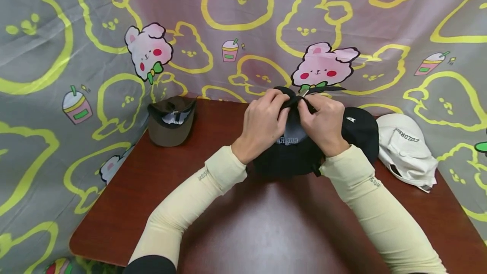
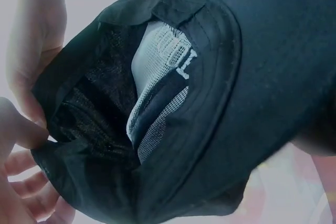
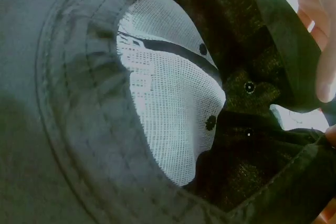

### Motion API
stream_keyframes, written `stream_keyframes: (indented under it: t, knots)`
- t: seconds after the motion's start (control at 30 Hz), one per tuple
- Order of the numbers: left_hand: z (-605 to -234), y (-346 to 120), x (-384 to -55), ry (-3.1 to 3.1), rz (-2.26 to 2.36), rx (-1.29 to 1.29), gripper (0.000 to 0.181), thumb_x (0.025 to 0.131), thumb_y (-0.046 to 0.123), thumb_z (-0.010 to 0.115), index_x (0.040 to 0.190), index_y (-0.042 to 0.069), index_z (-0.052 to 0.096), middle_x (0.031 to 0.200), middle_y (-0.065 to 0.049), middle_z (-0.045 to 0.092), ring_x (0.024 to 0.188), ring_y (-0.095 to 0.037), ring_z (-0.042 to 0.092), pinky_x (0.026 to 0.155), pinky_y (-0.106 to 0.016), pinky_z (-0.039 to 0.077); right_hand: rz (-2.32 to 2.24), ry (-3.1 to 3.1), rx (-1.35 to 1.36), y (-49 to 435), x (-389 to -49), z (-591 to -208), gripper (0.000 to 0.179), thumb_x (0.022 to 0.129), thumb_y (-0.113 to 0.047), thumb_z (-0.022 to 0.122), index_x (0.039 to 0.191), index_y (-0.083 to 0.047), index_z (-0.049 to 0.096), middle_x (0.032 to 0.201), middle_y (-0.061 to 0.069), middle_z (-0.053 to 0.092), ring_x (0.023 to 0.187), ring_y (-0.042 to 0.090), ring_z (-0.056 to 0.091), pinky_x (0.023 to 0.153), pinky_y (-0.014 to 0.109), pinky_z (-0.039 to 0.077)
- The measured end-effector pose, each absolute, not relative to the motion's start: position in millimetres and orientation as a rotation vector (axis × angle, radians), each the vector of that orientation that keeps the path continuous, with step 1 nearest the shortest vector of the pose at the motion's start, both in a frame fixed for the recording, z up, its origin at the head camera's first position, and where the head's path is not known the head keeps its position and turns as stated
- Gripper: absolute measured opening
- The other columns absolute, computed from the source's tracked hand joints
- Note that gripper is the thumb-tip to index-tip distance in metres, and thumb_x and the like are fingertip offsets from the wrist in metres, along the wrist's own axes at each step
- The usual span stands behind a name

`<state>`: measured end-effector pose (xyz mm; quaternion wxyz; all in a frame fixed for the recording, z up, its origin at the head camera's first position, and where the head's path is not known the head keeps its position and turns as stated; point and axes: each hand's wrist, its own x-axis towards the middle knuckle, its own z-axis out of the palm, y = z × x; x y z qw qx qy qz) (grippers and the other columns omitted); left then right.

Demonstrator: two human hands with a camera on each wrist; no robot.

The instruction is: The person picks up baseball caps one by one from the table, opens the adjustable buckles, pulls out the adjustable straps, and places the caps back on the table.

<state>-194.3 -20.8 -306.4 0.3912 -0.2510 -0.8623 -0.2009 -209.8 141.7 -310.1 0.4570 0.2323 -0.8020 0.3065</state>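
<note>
A black baseball cap (image 1: 283, 160) is held up over the table, with its brim low and toward me. Its hollow inside faces me, showing white mesh lining (image 3: 173, 93) with raised lettering. My left hand (image 1: 262, 117) pinches the back edge of the cap between thumb and fingers. Close beside it, my right hand (image 1: 323, 121) pinches the other side of that back edge. A small greyish piece (image 1: 304, 92) shows between the two hands. In the left wrist view, the cap's dark inner panels (image 2: 94, 114) gape open beside the fingers.
Another black cap (image 1: 361, 130) lies just right of the held one, partly hidden by my right hand. Beyond it is a white cap (image 1: 409, 149) with dark lettering. A brown cap (image 1: 171, 128) rests at the table's back left corner. Patterned cloth (image 1: 258, 71) hangs around the table (image 1: 152, 193).
</note>
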Motion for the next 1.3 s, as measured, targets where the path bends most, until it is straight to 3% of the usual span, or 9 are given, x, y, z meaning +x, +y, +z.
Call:
stream_keyframes:
  t: [0.53,1.07,1.3]
  knots:
    - [-302.9,-19.1,-192.8,-2.159,-0.544,-0.662,0.021,0.095,0.023,0.063,0.108,0.012,0.074,0.108,-0.003,0.069,0.089,-0.015,0.067,0.069,-0.03,0.052,0.731,-1.997,0.6,141.0,-205.7,-309.3,0.019,0.088,-0.009,0.065,0.076,0.003,0.073,0.071,0.02,0.07,0.064,0.034,0.066,0.065,0.047,0.057]
    - [-303.2,-13.5,-195.7,-2.09,-0.52,-0.673,0.019,0.096,0.022,0.061,0.106,0.013,0.075,0.106,-0.002,0.07,0.091,-0.013,0.069,0.074,-0.031,0.052,0.708,-1.97,0.625,142.1,-204.5,-310.8,0.015,0.086,-0.008,0.068,0.077,0.003,0.073,0.073,0.02,0.071,0.064,0.034,0.067,0.065,0.047,0.057]
    - [-297.8,-12.0,-196.6,-2.02,-0.491,-0.663,0.015,0.096,0.021,0.064,0.097,0.013,0.077,0.096,0.0,0.072,0.085,-0.012,0.07,0.075,-0.032,0.051,0.656,-1.952,0.643,142.0,-206.2,-305.1,0.016,0.088,-0.009,0.066,0.078,0.001,0.074,0.073,0.019,0.071,0.062,0.033,0.065,0.062,0.045,0.056]
